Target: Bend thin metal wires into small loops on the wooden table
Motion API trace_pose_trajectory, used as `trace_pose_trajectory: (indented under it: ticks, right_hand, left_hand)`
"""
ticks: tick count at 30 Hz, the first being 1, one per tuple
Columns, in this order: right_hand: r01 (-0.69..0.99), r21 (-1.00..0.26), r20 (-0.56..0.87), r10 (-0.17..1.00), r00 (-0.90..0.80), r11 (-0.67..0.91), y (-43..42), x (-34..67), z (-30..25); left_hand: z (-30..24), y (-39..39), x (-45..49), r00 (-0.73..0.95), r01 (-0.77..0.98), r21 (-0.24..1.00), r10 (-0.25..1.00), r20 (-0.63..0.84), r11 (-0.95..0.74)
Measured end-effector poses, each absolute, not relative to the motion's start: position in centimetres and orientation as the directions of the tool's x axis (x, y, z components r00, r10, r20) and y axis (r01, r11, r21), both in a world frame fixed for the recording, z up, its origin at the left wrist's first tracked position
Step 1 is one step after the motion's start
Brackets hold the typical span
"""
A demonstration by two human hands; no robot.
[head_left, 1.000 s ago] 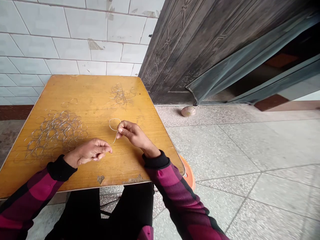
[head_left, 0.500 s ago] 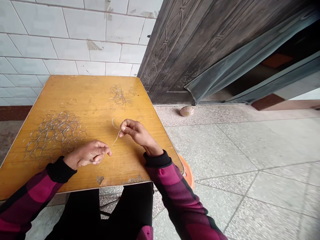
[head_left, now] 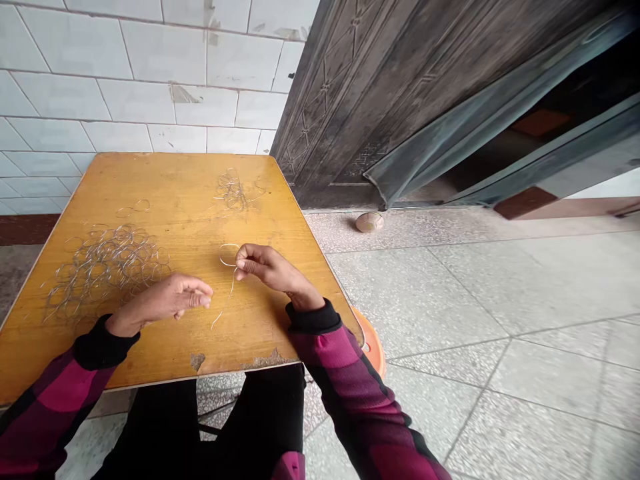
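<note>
My right hand (head_left: 265, 268) is closed in a pinch on a thin wire loop (head_left: 222, 259), held over the wooden table (head_left: 185, 233). A thin tail hangs down from the loop below my fingertips. Lower down shows a short bright wire end (head_left: 216, 321); I cannot tell whether it joins that tail. My left hand (head_left: 167, 299) is to the left, palm down, fingers stretched out and apart from the wire, with nothing visible in it. Beside it lies a tangled heap of wire loops (head_left: 107, 263), partly hidden behind the hand.
A smaller cluster of wire loops (head_left: 233, 190) lies at the table's far right. One loose wire loop (head_left: 134, 209) is beyond the big heap. An orange stool (head_left: 371, 340) stands by the right edge. A roundish object (head_left: 369, 222) rests on the floor near the wooden door (head_left: 345, 133).
My left hand has moved a little left, away from the wire, and its fingers have loosened. My right hand still pinches the loop, slightly lower. The view has shifted slightly.
</note>
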State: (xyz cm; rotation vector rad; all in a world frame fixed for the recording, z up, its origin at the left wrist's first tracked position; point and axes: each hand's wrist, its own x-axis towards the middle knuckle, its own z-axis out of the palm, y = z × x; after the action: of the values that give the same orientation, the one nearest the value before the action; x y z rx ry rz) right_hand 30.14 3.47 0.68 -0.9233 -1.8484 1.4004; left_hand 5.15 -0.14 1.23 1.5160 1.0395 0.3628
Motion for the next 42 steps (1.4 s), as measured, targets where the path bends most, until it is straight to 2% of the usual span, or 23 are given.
trace_pose_trajectory:
  ticks: [4, 10, 17, 22, 26, 30, 36, 39, 42]
  right_hand:
    - [0.162, -0.975, 0.023, 0.800, -0.600, 0.150, 3.2, 29.3, 0.1]
    - [0.110, -0.994, -0.069, 0.782, -0.620, -0.001, 2.4, 26.9, -0.7]
    - [-0.099, -0.985, -0.081, 0.891, -0.446, -0.140, 2.7, 26.1, -1.7]
    - [-0.123, -0.978, -0.101, 0.894, -0.436, -0.170, 2.8, 26.2, -1.7]
    - [-0.165, -0.950, -0.168, 0.883, -0.439, -0.263, 2.7, 25.8, -1.7]
    - [-0.187, -0.934, -0.212, 0.895, -0.394, -0.304, 2.7, 25.4, -2.0]
    - [-0.169, -0.967, -0.127, 0.939, -0.319, -0.188, 2.8, 25.3, -2.0]
    - [-0.074, -0.989, -0.095, 0.939, -0.330, -0.126, 2.6, 25.6, -1.8]
    - [0.047, -0.994, -0.110, 0.918, -0.381, -0.100, 2.4, 25.9, -1.5]
  left_hand:
    - [1.5, 0.2, 5.3, 0.319, 0.328, 0.944, 0.935, -0.155, 0.045]
    - [0.2, 0.3, 6.7, 0.240, 0.167, 0.985, 0.971, 0.000, -0.041]
    - [-0.3, -0.1, 7.6, 0.102, -0.233, 0.960, 0.985, -0.136, 0.156]
    - [-0.3, 0.2, 7.7, 0.080, -0.363, 0.917, 0.986, -0.146, 0.165]
    - [-0.5, 0.3, 7.7, 0.092, -0.410, 0.897, 0.986, -0.139, 0.164]
    - [-0.8, 0.1, 7.9, 0.106, -0.421, 0.892, 0.986, -0.130, 0.163]
    - [-1.1, -0.2, 8.0, 0.134, -0.360, 0.919, 0.984, -0.119, 0.160]
    - [-0.8, 0.0, 7.5, 0.083, -0.197, 0.978, 0.995, -0.055, 0.070]
    - [-0.2, 0.5, 6.9, 0.000, 0.128, 0.970, 0.978, 0.211, -0.209]
